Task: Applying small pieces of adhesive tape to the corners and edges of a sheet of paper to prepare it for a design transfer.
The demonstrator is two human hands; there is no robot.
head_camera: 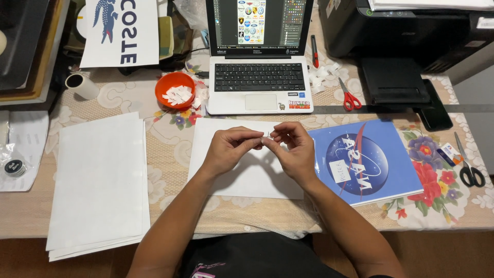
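Both hands meet over a white sheet (247, 175) on the tabletop (170, 149) — left hand (231, 146) and right hand (293, 149) pinch one small white paper scrap (266, 135) between fingertips.

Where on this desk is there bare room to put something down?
Bare tablecloth shows between the white paper stack and the white sheet under the hands, and along the front edge below that sheet. Around the laptop it is crowded: orange bowl, red scissors, printer.
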